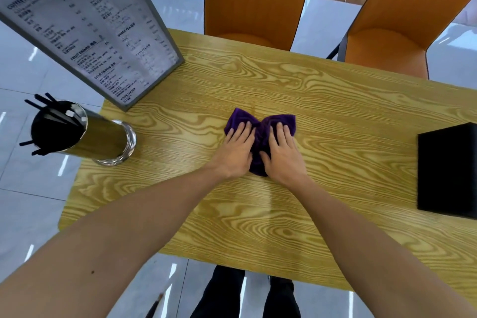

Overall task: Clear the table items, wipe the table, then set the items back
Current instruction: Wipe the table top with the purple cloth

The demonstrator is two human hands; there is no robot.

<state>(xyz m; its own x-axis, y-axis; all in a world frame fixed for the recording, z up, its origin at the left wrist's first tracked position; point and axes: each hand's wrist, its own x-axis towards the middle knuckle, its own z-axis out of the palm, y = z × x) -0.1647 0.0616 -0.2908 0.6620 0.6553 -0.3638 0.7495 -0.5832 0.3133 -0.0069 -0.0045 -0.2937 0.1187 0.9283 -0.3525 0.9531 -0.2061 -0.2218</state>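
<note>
A crumpled purple cloth (260,125) lies near the middle of the wood-grain table (258,214). My left hand (236,151) and my right hand (282,153) press flat on it side by side, fingers spread and pointing away from me. A framed menu stand (85,26) rises at the table's far left corner. A metal holder with black chopsticks (77,134) stands at the left edge. A black box (449,170) sits at the right edge.
Two orange chairs (258,0) (402,33) stand pushed against the far side of the table. Grey glossy floor tiles (31,188) surround it. My dark trousers and shoes (245,292) show below the near edge.
</note>
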